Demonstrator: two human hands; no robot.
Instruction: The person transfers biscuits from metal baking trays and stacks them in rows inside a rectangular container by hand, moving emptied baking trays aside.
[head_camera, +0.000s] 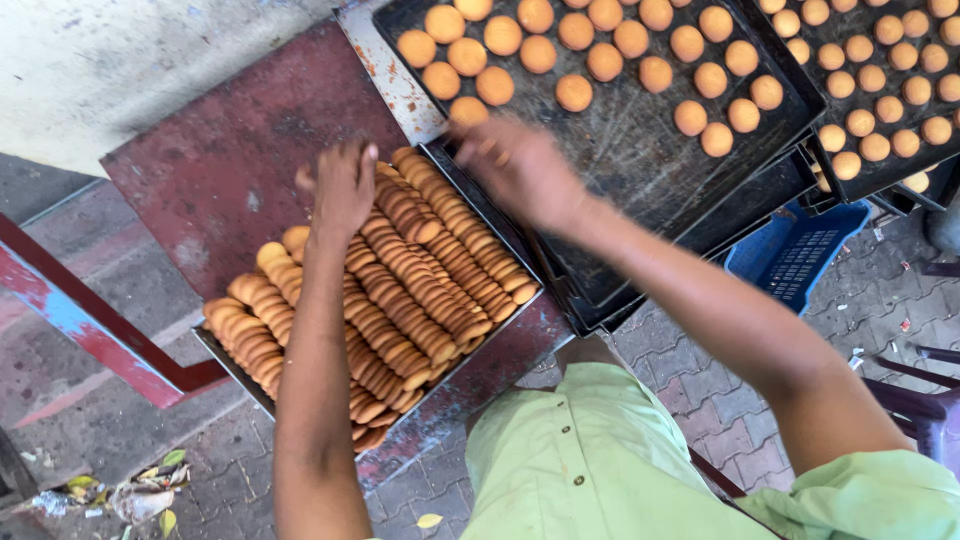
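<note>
A metal tray (224, 357) on a worn red table holds several tight rows of round golden biscuits (425, 275) standing on edge. My left hand (343, 185) hovers over the far end of those rows, fingers curled; whether it holds biscuits I cannot tell. My right hand (520, 165) reaches, blurred, to the near edge of a dark baking sheet (640, 150) where loose biscuits (575, 92) lie flat and apart. Its fingers are bent near one biscuit (467, 110); its grip is hidden.
A second dark baking sheet (880, 170) with more flat biscuits sits at the right. More empty trays are stacked beneath. A blue plastic crate (795, 250) stands on the paved floor. The red table frame (90, 320) juts left. Litter (140, 490) lies at bottom left.
</note>
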